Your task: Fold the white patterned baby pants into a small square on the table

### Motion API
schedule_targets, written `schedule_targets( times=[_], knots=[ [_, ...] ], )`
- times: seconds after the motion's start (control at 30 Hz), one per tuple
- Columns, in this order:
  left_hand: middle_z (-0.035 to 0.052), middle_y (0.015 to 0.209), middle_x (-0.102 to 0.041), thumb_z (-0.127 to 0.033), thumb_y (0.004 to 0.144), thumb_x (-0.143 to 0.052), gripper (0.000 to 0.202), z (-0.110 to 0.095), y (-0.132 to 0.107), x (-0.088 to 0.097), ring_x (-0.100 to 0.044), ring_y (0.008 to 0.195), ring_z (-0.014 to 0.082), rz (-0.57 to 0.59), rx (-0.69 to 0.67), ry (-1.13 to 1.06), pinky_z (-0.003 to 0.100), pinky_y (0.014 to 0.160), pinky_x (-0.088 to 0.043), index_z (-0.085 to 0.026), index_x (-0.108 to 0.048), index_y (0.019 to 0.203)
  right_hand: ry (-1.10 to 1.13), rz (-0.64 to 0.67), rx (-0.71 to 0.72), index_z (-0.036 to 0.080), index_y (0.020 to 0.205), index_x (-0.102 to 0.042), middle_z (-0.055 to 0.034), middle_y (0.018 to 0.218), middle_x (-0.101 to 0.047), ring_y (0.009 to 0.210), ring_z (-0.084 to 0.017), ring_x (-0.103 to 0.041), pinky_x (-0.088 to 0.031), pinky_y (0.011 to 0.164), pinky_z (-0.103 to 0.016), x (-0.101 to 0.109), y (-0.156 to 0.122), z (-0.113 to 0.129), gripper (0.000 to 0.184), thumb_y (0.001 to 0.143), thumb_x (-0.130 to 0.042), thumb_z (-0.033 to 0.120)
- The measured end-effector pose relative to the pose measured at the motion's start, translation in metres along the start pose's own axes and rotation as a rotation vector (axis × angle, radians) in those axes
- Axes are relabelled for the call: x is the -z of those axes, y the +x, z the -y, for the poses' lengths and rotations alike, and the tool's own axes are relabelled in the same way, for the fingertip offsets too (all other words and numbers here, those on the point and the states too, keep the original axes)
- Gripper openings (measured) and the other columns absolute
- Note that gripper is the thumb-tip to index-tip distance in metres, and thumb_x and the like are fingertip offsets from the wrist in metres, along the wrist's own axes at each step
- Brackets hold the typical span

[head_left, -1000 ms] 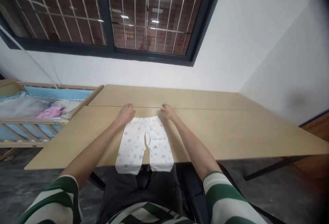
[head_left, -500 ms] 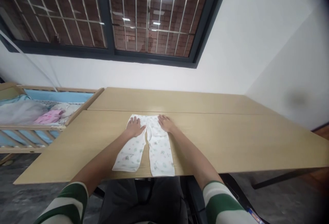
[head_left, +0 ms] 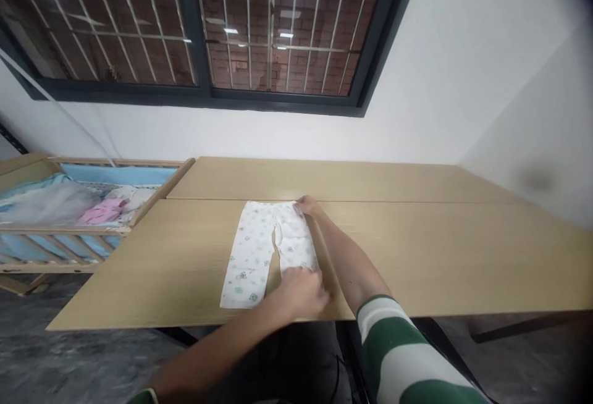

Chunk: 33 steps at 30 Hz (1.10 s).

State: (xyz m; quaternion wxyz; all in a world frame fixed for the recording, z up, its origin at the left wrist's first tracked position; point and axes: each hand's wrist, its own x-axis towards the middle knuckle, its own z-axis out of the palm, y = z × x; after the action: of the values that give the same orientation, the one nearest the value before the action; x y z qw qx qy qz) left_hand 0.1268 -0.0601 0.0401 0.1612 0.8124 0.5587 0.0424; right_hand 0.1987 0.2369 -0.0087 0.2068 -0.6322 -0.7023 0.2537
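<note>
A small pair of white baby trousers (head_left: 259, 240) with a faint green print lies flat on the light wooden table (head_left: 417, 249), waistband away from me. My right hand (head_left: 306, 206) rests at the waistband's right corner, fingers curled on the cloth. My left hand (head_left: 303, 293) has crossed over to the hem of the right trouser leg near the table's front edge and covers it with closed fingers. The left leg lies straight and uncovered.
A wooden cot (head_left: 88, 206) with blue lining, a pink garment (head_left: 102, 211) and pale bedding stands left of the table. A barred dark-framed window (head_left: 208, 33) runs above a white wall. A second tabletop (head_left: 324, 178) joins behind.
Both hands lay flat on the upper trousers before. My left hand has now moved down and right to the right leg's hem; my right hand shifted to the waistband corner.
</note>
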Motion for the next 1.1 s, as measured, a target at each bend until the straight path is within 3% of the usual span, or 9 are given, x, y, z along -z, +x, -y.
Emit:
schedule_targets(
  times=[0.1, 0.27, 0.4, 0.6, 0.7, 0.8, 0.93, 1.1],
  knots=[
    [0.0174, 0.092, -0.074, -0.057, 0.094, -0.045, 0.050, -0.027, -0.010, -0.027, -0.072, 0.089, 0.0350, 0.058, 0.008, -0.044, 0.045, 0.079, -0.055, -0.015, -0.072, 0.096, -0.016, 0.030, -0.028, 0.012, 0.083, -0.070, -0.0028, 0.080, -0.071, 0.081, -0.017, -0.068, -0.051, 0.072, -0.026, 0.002, -0.003, 0.001, 0.013, 0.081, -0.077, 0.022],
    [0.0194, 0.097, -0.074, -0.042, 0.097, -0.041, 0.042, -0.025, -0.002, -0.032, -0.072, 0.093, 0.0364, 0.061, 0.066, -0.103, 0.047, 0.080, -0.055, -0.013, -0.072, 0.098, -0.008, 0.066, -0.027, 0.012, 0.068, -0.070, -0.0011, 0.063, -0.065, 0.072, -0.018, -0.067, -0.044, 0.060, -0.021, 0.012, -0.013, 0.003, 0.010, 0.071, -0.076, 0.020],
    [0.0212, 0.102, -0.073, -0.037, 0.094, -0.047, 0.037, -0.018, 0.002, -0.025, -0.071, 0.097, 0.0370, 0.056, 0.109, -0.160, 0.046, 0.079, -0.056, -0.012, -0.072, 0.105, 0.000, 0.044, -0.024, 0.013, 0.075, -0.071, -0.0026, 0.067, -0.068, 0.071, -0.018, -0.066, -0.045, 0.059, -0.021, 0.018, -0.017, 0.010, 0.010, 0.068, -0.075, 0.017],
    [0.0199, 0.095, -0.073, -0.025, 0.086, -0.057, 0.021, -0.016, -0.002, -0.020, -0.070, 0.093, 0.0339, 0.027, 0.113, -0.264, 0.041, 0.078, -0.053, -0.013, -0.074, 0.087, 0.040, -0.020, -0.013, 0.012, 0.099, -0.067, -0.0059, 0.082, -0.072, 0.073, -0.016, -0.066, -0.047, 0.060, -0.020, 0.023, -0.021, 0.030, 0.024, 0.076, -0.073, 0.018],
    [0.0149, 0.088, -0.073, -0.027, 0.093, -0.048, 0.027, -0.012, -0.010, -0.011, -0.070, 0.084, 0.0279, -0.034, 0.084, -0.361, 0.036, 0.073, -0.050, -0.016, -0.070, 0.082, 0.072, -0.003, 0.013, 0.012, 0.108, -0.062, -0.0038, 0.077, -0.070, 0.066, -0.014, -0.064, -0.047, 0.058, -0.020, 0.023, -0.022, 0.049, 0.029, 0.081, -0.072, 0.021],
    [0.0066, 0.079, -0.073, -0.032, 0.099, -0.038, 0.036, -0.003, -0.023, -0.001, -0.068, 0.073, 0.0196, -0.112, 0.063, -0.562, 0.029, 0.066, -0.046, -0.020, -0.063, 0.077, 0.090, 0.019, 0.051, 0.012, 0.113, -0.058, -0.0005, 0.071, -0.067, 0.060, -0.013, -0.062, -0.048, 0.058, -0.021, 0.016, -0.020, 0.075, 0.034, 0.083, -0.072, 0.022],
    [0.0017, 0.066, -0.070, -0.041, 0.097, -0.044, 0.037, 0.023, -0.053, 0.010, -0.061, 0.058, 0.0141, -0.234, 0.101, -0.991, 0.025, 0.058, -0.041, -0.021, -0.054, 0.067, 0.064, 0.034, 0.104, 0.014, 0.114, -0.057, 0.0015, 0.069, -0.066, 0.062, -0.013, -0.062, -0.050, 0.062, -0.022, -0.006, -0.015, 0.111, 0.039, 0.081, -0.075, 0.022],
    [0.0007, 0.056, -0.064, -0.047, 0.094, -0.044, 0.043, 0.070, -0.102, 0.015, -0.052, 0.048, 0.0130, -0.316, 0.241, -1.029, 0.026, 0.054, -0.037, -0.022, -0.050, 0.060, -0.012, 0.061, 0.160, 0.015, 0.114, -0.058, 0.0001, 0.076, -0.067, 0.071, -0.015, -0.064, -0.049, 0.069, -0.022, -0.047, -0.017, 0.143, 0.039, 0.079, -0.074, 0.018]
  ],
)
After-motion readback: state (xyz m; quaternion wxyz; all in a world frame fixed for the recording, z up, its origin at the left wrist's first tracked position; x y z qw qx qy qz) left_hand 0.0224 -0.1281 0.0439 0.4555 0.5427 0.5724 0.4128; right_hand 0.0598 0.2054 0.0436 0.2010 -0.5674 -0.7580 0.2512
